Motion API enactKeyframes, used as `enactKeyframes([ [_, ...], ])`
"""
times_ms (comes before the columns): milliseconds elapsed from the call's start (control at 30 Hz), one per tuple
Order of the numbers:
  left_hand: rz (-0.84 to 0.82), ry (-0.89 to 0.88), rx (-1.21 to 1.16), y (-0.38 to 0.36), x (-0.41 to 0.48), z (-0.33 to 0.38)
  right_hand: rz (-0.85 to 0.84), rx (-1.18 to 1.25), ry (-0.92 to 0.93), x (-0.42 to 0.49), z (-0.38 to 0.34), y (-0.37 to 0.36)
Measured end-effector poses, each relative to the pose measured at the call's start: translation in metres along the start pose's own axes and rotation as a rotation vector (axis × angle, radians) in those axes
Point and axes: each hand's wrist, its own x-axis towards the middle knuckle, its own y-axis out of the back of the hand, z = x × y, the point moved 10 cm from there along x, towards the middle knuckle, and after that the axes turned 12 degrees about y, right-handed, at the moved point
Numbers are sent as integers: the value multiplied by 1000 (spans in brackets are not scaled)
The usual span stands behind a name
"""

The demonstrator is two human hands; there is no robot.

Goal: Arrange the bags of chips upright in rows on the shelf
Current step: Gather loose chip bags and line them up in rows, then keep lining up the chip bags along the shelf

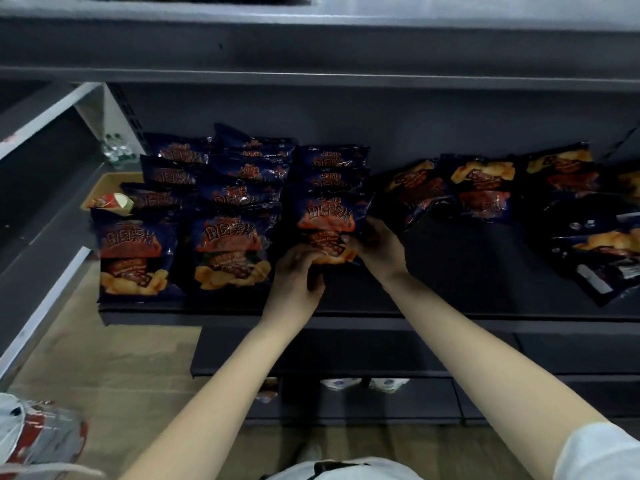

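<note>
Right at my forearms runs the shelf's front lip (450, 318), dark and straight. Just past it, my left hand (298, 271) curls round the lower left corner of the front bag (327, 220), and my right hand (377, 247) pinches its lower right edge. Both are grasping that one bag, upright between them at the head of the third row from the left. Tight on my left: the middle row's bag (230, 254) stands just beside my knuckles, the left row's bag (133, 258) beyond it. On my right there's room, a bare stretch of shelf (467, 265), then loose bags (485, 188) lying flat and scattered. Behind my bag its row climbs toward the back panel (381, 119), with the upper shelf (311, 46) overhanging.
</note>
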Motion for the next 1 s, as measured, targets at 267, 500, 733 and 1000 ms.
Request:
enactKeyframes([
  [267,-57,-63,-50,-3,3,19,139,100,-65,-15,9,19],
  [500,-144,-272,-68,-43,10,74,359,92,-86,-52,24,88],
  [733,-249,-458,48,-116,-9,135,490,2,-101,-86,51,181],
  [1000,-240,-543,41,-184,-19,233,605,15,38,-96,58,310],
])
